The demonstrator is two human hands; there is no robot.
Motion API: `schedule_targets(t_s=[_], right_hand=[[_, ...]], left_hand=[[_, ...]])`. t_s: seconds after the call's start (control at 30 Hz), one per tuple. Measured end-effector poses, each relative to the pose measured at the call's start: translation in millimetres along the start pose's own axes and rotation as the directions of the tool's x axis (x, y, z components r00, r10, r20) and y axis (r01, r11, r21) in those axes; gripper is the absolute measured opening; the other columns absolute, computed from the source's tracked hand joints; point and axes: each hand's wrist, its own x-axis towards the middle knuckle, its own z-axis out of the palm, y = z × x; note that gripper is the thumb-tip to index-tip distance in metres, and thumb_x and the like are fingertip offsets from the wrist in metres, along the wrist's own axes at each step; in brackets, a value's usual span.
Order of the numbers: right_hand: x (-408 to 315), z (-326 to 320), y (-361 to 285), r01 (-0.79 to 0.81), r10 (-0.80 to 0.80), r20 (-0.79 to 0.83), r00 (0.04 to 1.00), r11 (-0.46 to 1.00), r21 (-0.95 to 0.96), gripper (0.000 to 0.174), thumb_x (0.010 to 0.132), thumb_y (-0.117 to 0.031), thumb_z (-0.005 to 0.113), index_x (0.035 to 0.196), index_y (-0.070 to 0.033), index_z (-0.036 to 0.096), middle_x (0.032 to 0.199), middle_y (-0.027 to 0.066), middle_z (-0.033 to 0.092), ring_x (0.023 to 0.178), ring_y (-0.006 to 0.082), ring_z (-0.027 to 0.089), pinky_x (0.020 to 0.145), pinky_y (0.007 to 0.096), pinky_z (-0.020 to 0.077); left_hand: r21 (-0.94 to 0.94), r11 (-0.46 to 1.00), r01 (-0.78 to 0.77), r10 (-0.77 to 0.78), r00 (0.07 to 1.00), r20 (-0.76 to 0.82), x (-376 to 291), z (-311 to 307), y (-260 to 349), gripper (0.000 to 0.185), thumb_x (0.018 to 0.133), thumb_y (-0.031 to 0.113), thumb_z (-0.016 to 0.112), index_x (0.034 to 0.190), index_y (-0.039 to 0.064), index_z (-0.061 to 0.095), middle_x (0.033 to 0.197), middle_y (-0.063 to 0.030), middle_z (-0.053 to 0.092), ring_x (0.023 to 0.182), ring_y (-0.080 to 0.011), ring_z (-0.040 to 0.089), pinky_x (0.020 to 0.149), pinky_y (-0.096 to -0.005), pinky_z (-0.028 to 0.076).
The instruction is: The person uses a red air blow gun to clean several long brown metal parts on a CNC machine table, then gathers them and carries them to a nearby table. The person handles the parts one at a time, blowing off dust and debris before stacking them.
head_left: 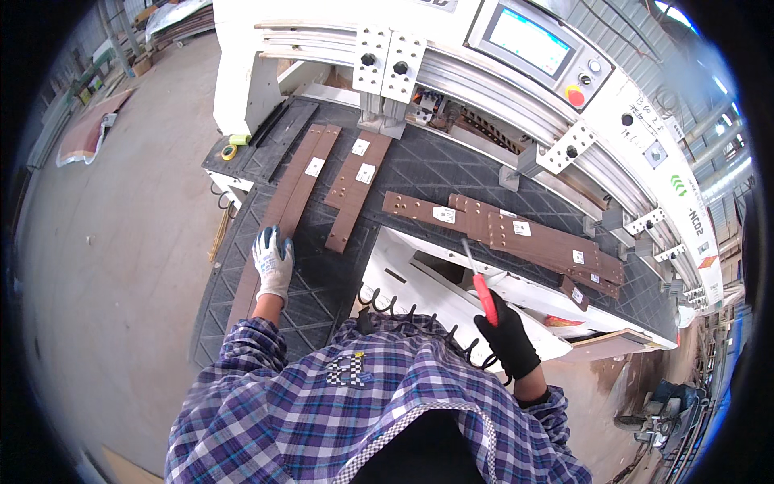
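My left hand (273,264), in a white work glove with blue fingertips, lies palm down over a long brown wood-grain board (266,242). Its fingers are spread a little and grip nothing. My right hand (511,342) wears a black glove and is closed around the red handle of a screwdriver (484,296). The metal shaft points away from me, near the front edge of the machine table (314,302). Beyond my left hand, shorter brown boards (360,181) with drilled holes and white labels lie on the black ribbed surface.
More drilled brown panels (544,242) overlap on the right side of the table. A CNC machine with a lit control screen (529,39) and red stop button (575,96) rises behind. A black coiled cord (411,311) crosses my front. Tape rolls (229,152) sit at the far left corner.
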Motion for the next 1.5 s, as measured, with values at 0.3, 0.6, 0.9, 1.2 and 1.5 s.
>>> schedule_targets(t_s=[0.3, 0.6, 0.9, 1.2, 1.5], right_hand=[[12.1, 14.3, -29.3, 0.085, -0.088, 0.205, 0.975, 0.996, 0.020, 0.062, 0.083, -0.017, 0.067, 0.139, -0.003, 0.043, 0.120, 0.0235, 0.061, 0.107, 0.0397, 0.061, 0.088, 0.0408, 0.0494], [48.7, 31.6, -69.1, -0.136, 0.152, 0.285, 0.947, 0.988, -0.075, 0.060, 0.083, -0.014, 0.062, 0.140, -0.005, 0.042, 0.117, 0.0242, 0.061, 0.101, 0.0391, 0.063, 0.084, 0.0414, 0.0520], [97.0, 52.3, -103.4, 0.184, -0.185, 0.243, 0.952, 0.983, 0.026, 0.053, 0.086, -0.010, 0.062, 0.136, 0.001, 0.047, 0.116, 0.0237, 0.062, 0.101, 0.0308, 0.065, 0.084, 0.0376, 0.0500], [128.1, 65.2, -104.1, 0.055, -0.059, 0.179, 0.982, 0.998, 0.032, 0.046, 0.087, -0.010, 0.062, 0.129, 0.003, 0.048, 0.096, 0.0175, 0.063, 0.087, 0.0270, 0.062, 0.077, 0.0361, 0.0484], [202.2, 60.8, -92.3, -0.107, 0.056, 0.160, 0.986, 0.939, 0.326, 0.022, 0.087, -0.017, 0.065, 0.102, -0.003, 0.057, 0.072, -0.0009, 0.054, 0.053, 0.0071, 0.049, 0.046, 0.0237, 0.0391]], left_hand=[[-0.106, 0.988, -0.113, 0.133, 0.969, 0.208, -29.6, 3.8, 41.5, 0.054, 0.082, 0.027, 0.068, 0.130, 0.008, 0.055, 0.132, -0.0183, 0.052, 0.127, -0.0363, 0.043, 0.111, -0.0503, 0.029], [-0.093, 0.993, -0.075, 0.100, 0.947, 0.305, -52.1, 14.5, 65.5, 0.066, 0.087, 0.038, 0.061, 0.140, 0.004, 0.044, 0.146, -0.0201, 0.040, 0.139, -0.0353, 0.032, 0.118, -0.0471, 0.019], [-0.107, 0.993, -0.046, 0.082, 0.926, 0.369, -49.2, 0.0, 71.1, 0.067, 0.089, 0.040, 0.057, 0.143, 0.003, 0.042, 0.147, -0.0211, 0.038, 0.141, -0.0355, 0.029, 0.119, -0.0470, 0.017], [-0.095, 0.994, -0.046, 0.079, 0.921, 0.382, -47.5, -2.9, 73.9, 0.067, 0.090, 0.041, 0.056, 0.144, 0.004, 0.041, 0.148, -0.0208, 0.036, 0.142, -0.0356, 0.028, 0.119, -0.0469, 0.016], [-0.074, 0.996, -0.045, 0.070, 0.919, 0.389, -48.0, -1.4, 73.5, 0.068, 0.089, 0.041, 0.057, 0.143, 0.001, 0.041, 0.148, -0.0220, 0.036, 0.141, -0.0369, 0.028, 0.119, -0.0468, 0.018]])
